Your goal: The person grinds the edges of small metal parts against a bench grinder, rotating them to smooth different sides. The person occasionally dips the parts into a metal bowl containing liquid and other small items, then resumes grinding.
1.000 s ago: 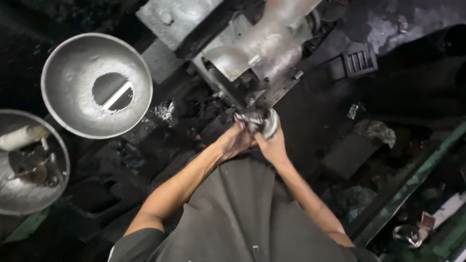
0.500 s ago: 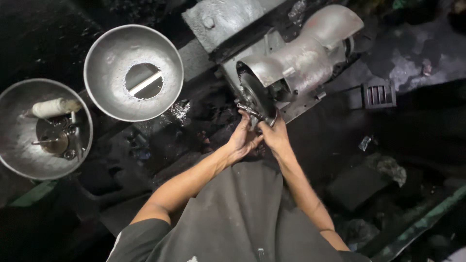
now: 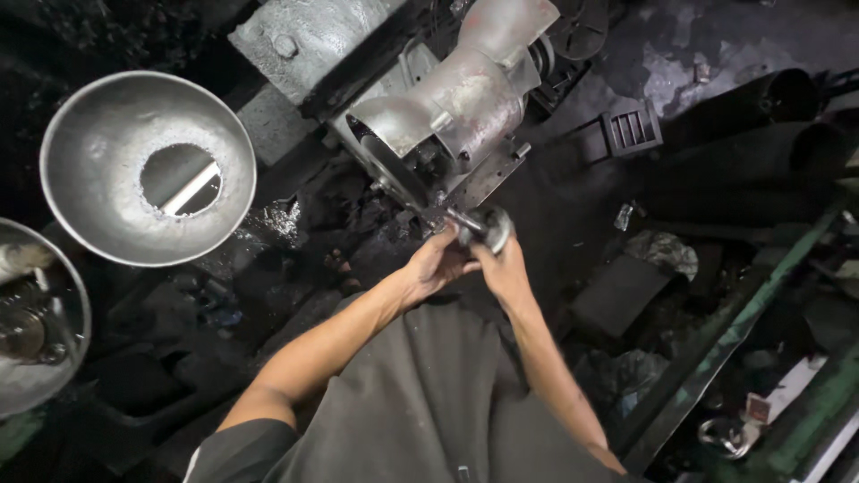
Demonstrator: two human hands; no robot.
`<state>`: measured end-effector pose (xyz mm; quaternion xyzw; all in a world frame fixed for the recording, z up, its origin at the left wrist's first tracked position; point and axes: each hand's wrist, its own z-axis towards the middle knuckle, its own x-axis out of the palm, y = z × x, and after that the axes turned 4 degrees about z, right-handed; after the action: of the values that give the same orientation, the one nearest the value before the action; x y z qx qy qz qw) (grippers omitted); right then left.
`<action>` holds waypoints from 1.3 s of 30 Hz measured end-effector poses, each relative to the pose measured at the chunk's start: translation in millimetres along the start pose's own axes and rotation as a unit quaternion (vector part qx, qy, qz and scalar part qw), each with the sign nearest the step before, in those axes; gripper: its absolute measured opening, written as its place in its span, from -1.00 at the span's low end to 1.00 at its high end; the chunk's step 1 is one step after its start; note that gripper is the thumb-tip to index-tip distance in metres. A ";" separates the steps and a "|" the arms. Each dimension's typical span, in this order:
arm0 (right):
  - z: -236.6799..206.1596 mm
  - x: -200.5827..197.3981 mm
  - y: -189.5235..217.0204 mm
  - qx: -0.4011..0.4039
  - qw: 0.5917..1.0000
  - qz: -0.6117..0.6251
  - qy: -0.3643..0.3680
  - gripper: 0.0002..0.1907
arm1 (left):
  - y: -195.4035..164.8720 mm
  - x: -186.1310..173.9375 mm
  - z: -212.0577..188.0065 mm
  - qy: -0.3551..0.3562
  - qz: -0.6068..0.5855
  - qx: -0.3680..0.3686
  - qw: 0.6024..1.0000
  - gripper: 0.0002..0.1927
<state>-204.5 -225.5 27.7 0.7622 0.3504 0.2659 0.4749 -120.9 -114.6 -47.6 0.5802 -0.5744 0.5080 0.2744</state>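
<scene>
Both my hands meet at a small round metal part [image 3: 488, 228] just below a grey grinding machine [image 3: 456, 98] with a dark wheel [image 3: 394, 174]. My left hand [image 3: 437, 264] grips the part from the left. Closed around its right side is my right hand [image 3: 506, 266]. The part sits close to the wheel's lower edge; whether it touches the wheel is hidden by my fingers. My forearms and dark grey shirt fill the lower middle of the view.
A large metal bowl [image 3: 89, 215] with a round hole in its bottom stands at the left. Another bowl [image 3: 49, 385] holding tools is cut off at the far left. Dark scrap, a green rail [image 3: 743, 331] and a vented block [image 3: 631, 130] lie to the right.
The view has shifted, so the machine and bowls sit differently in frame. My hands stay together on the metal part below the wheel.
</scene>
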 end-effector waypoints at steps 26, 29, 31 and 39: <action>62.6 65.9 -36.2 -0.123 0.980 -0.148 0.057 -0.37 | -53.9 -17.0 -33.4 -0.064 -0.045 0.106 0.991 -0.18; 55.4 43.3 -29.8 -0.068 0.970 -0.234 -0.008 -0.37 | -41.3 -7.3 -19.8 -0.060 -0.069 0.055 0.994 -0.13; 42.4 30.5 -24.9 -0.051 0.959 -0.275 -0.047 -0.32 | -28.7 -2.3 -14.9 -0.049 -0.068 0.033 0.996 -0.11; -16.4 -26.1 9.9 -0.183 0.971 -0.151 -0.036 -0.26 | 1.8 23.0 -1.2 0.144 0.025 0.021 0.989 -0.36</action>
<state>-229.8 -240.2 41.6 0.6099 0.3895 0.2227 0.6533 -127.0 -122.8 -26.9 0.4924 -0.5324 0.6049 0.3289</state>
